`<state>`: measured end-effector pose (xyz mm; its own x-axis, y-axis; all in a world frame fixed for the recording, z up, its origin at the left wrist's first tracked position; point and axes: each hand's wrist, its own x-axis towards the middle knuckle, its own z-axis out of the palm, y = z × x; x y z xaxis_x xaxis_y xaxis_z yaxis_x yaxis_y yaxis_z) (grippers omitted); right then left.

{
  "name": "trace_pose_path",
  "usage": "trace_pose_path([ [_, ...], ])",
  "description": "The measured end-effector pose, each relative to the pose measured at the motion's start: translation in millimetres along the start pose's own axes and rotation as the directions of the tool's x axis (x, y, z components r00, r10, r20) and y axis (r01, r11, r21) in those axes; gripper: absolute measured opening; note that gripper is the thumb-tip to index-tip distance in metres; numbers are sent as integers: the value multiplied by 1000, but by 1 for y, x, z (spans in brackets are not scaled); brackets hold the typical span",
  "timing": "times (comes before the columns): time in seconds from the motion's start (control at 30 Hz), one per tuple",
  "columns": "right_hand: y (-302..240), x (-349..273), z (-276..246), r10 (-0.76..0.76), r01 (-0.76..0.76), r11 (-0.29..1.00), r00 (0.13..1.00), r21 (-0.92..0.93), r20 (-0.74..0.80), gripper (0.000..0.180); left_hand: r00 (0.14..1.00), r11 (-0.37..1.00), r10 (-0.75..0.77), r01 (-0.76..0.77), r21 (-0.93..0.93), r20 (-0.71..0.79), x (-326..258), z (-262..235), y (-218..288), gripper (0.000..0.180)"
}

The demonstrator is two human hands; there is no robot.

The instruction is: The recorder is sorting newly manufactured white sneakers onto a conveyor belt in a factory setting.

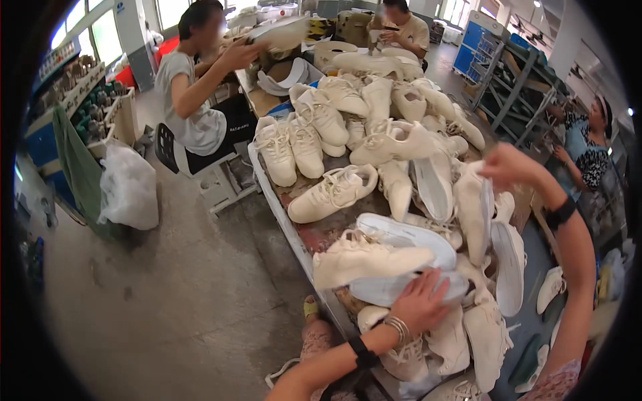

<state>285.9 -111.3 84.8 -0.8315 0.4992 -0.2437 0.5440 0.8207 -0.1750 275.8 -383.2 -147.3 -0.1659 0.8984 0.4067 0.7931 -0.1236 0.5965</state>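
A large heap of cream-white lace-up sneakers (334,194) covers the long table. My left hand (421,304) lies with fingers stretched over the pale sole (378,289) of a sneaker tipped on its side at the near end. Against that one rests another cream sneaker (361,260), with an upturned sole (408,234) behind it. On the right, my right hand (509,167) is closed at the upper end of a sneaker (473,210) that stands steeply among the others. Its fingertips are partly hidden.
The table's pale edge (277,210) runs along the left. A seated person (194,100) holds a blurred pale piece; another person (406,33) sits at the far end. A third person (588,140) is beside a metal rack (518,87). A white plastic bag (130,187) stands left.
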Motion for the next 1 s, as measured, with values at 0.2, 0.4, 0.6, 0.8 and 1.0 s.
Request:
trace_pose_path([
  [0.2, -164, 248, 78, -97, 93, 994, 992, 51, 85, 61, 991, 992, -8, -9, -128, -133, -14, 19, -16, 55],
  [0.4, -168, 354, 187, 53, -46, 999, 894, 26, -444, 77, 997, 977, 16, -1, -211, 71, -23, 43, -5, 52],
  [0.6, -155, 302, 85, 45, 41, 826, 989, 562, -138, 51, 996, 990, 13, -25, -137, -90, -21, 12, -9, 54],
  [0.8, -34, 73, -43, -26, 111, 865, 984, 489, -179, 45, 996, 997, 67, -69, -26, -55, 0, 30, -17, 52],
  [1.0, 118, -296, -46, 376, -197, 846, 879, 496, -292, 45, 962, 960, 213, -173, 222, -169, -8, 8, -6, 50],
])
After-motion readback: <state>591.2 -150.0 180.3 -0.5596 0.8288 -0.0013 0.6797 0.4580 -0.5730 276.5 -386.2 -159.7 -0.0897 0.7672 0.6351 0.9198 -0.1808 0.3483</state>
